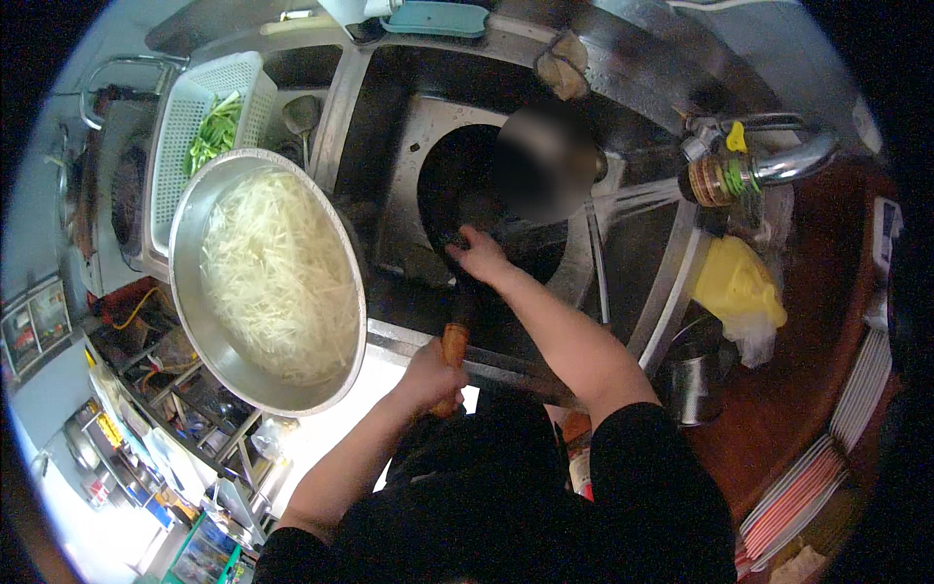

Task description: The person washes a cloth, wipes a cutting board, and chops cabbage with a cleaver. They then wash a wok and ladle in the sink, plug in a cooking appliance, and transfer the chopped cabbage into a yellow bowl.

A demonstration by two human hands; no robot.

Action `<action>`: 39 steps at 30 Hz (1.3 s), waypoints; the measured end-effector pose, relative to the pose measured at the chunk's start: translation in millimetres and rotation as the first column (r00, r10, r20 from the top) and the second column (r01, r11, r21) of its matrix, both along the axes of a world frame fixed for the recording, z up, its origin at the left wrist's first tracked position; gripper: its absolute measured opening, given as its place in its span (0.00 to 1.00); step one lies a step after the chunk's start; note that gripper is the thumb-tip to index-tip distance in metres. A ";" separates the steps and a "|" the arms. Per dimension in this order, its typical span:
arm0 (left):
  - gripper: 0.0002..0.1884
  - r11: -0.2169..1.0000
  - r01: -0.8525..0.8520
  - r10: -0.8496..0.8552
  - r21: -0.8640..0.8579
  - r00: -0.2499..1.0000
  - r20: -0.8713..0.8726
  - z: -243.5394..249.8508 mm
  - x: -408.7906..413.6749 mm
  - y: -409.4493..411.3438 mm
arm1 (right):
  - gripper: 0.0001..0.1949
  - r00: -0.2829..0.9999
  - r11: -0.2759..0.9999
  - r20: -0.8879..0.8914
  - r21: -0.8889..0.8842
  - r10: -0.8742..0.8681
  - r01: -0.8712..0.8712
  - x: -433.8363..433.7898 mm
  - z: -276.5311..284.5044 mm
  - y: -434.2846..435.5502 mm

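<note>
Over the metal sink [400, 219], a black wok [445, 175] with a wooden handle [455, 343] is held up. My left hand [432, 379] is closed around that handle. At the wok's near inner side is my right hand [481, 255], its thumb and fingers bent; whether it holds anything cannot be told. Water streams from the faucet [792, 160] at the right towards the wok. A blurred round patch hides the wok's upper right part. To the left stands a large metal bowl [357, 321] full of pale shredded vegetable in water.
A white plastic basket [175, 139] with green vegetable pieces [219, 128] stands behind the bowl, near a ladle [300, 117]. Right of the sink are a yellow bag [737, 281], a metal container [693, 379] and stacked plates [795, 496]. A teal tray [435, 18] lies at the back.
</note>
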State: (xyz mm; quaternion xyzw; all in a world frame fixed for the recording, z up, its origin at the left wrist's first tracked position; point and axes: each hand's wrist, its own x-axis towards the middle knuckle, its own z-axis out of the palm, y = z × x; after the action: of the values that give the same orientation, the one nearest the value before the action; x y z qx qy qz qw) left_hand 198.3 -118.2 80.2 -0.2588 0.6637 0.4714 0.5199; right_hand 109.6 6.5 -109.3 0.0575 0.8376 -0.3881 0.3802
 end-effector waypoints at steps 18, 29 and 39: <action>0.20 0.978 0.149 -0.151 -0.145 0.989 -0.001 7.7 -4.3 5.3 | 0.21 0.787 0.965 -0.558 -0.138 -0.262 0.223 -60.2 -28.1 -24.5; 0.21 0.971 0.199 -0.215 -0.131 0.969 -0.121 -7.6 7.7 -5.1 | 0.22 0.982 0.925 -0.057 0.332 -0.178 0.187 0.6 -48.4 43.0; 0.21 0.951 0.204 -0.246 -0.232 0.954 -0.173 10.9 -1.5 11.7 | 0.29 0.949 0.922 0.310 -0.346 -0.061 0.172 7.0 16.2 37.4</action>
State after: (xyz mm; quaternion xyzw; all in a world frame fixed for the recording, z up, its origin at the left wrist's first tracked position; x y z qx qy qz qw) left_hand 196.9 -106.6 91.1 -0.1864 0.7841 0.3589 0.4708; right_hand 116.6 43.8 -93.1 0.0923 0.6788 -0.5478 0.4803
